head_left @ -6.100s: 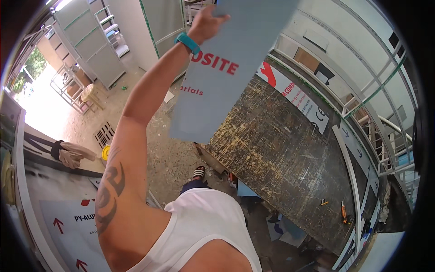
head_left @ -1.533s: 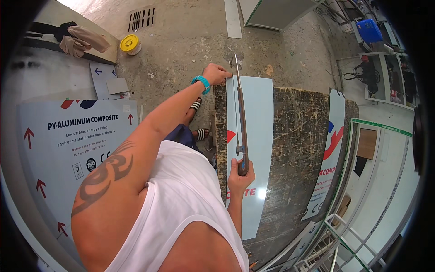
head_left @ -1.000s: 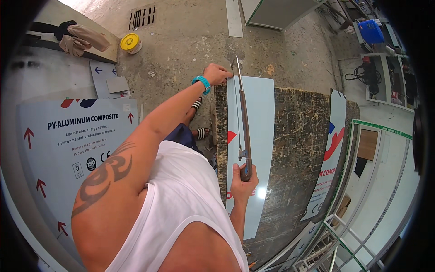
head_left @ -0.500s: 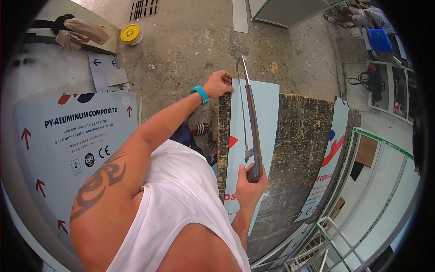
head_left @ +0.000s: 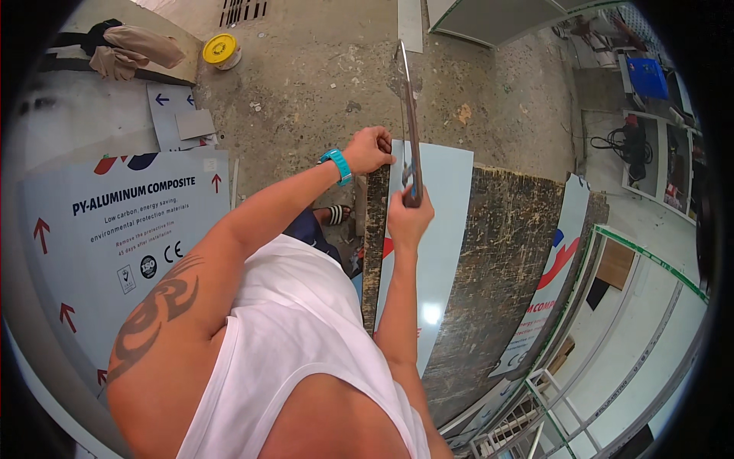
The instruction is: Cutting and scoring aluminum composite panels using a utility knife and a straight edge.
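Observation:
My right hand (head_left: 410, 218) is closed round the handle of a hacksaw (head_left: 411, 126), whose frame points away from me past the far end of a pale blue composite panel strip (head_left: 442, 229). The thin blade runs along the left side of the frame, close to the panel's far left corner. Whether its teeth touch the panel I cannot tell. At that same corner, my left hand (head_left: 370, 150) has its fingers curled and pinched on the panel's edge. A teal watch (head_left: 337, 166) is on the left wrist. Beneath the strip lies a worn, dark board (head_left: 501, 229).
Another printed strip (head_left: 556, 268) lies along the board's right side. A large printed panel (head_left: 145, 183) is at my left. Beyond, on the concrete floor, stands a yellow-lidded bucket (head_left: 222, 52). Green-edged metal frames (head_left: 650, 264) are on the right, with black cable (head_left: 628, 143) farther back.
My right hand has pushed the hacksaw forward, away from me, so its far tip reaches well beyond the panel's end. The left hand stays at the corner, almost unmoved.

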Action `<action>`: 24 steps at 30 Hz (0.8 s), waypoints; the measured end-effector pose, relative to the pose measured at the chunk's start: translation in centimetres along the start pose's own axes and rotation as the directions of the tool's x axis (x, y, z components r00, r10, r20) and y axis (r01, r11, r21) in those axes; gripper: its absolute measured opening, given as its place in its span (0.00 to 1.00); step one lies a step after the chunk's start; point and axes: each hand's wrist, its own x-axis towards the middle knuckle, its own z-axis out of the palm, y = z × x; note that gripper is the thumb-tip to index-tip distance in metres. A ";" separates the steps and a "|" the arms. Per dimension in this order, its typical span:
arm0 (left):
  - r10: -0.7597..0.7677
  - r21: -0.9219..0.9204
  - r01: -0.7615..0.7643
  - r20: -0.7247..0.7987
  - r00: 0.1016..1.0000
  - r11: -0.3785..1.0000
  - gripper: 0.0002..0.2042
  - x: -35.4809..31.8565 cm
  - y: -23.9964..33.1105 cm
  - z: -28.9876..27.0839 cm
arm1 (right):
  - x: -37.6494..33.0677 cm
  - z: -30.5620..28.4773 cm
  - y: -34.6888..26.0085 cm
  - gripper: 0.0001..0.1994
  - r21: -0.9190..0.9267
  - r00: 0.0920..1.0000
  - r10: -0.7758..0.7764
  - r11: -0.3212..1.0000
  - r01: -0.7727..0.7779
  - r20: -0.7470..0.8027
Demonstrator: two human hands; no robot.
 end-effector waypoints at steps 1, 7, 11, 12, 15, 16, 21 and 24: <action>0.009 0.012 -0.009 -0.011 1.000 1.000 0.14 0.0 0.1 0.0 | 0.5 0.3 0.1 0.04 -0.012 1.000 -0.007 1.000 0.007 0.004; 0.040 0.090 -0.035 -0.056 0.998 0.995 0.14 -0.3 0.9 0.0 | -3.9 -3.3 -3.9 0.04 -0.119 0.992 0.125 0.985 -0.122 0.023; 0.025 0.133 -0.017 -0.056 0.998 0.991 0.14 -0.7 1.2 0.1 | -11.9 -9.8 -8.9 0.04 -0.180 0.977 0.211 0.963 -0.201 0.039; 0.031 0.132 -0.023 -0.056 0.998 0.991 0.14 -0.7 1.1 0.1 | -13.1 -10.7 -9.5 0.04 -0.190 0.971 0.239 0.954 -0.231 0.021; 0.050 0.130 -0.042 -0.058 0.997 0.991 0.13 -0.5 1.0 0.1 | -13.0 -11.0 -9.7 0.04 -0.098 0.932 0.360 0.927 -0.361 -0.025; 0.049 0.129 -0.041 -0.058 0.997 0.991 0.13 -0.5 1.0 0.1 | -11.1 -9.8 -8.8 0.03 -0.138 0.973 0.228 0.965 -0.223 0.020; 0.021 0.120 -0.016 -0.036 0.999 0.993 0.12 -0.7 0.9 0.4 | 3.0 0.3 -3.6 0.03 -0.081 0.998 0.002 0.997 0.004 0.067; 0.018 0.145 -0.008 -0.066 0.998 0.989 0.12 -0.6 1.3 0.2 | 1.9 -1.1 -4.8 0.03 -0.144 0.996 0.018 0.990 -0.005 0.085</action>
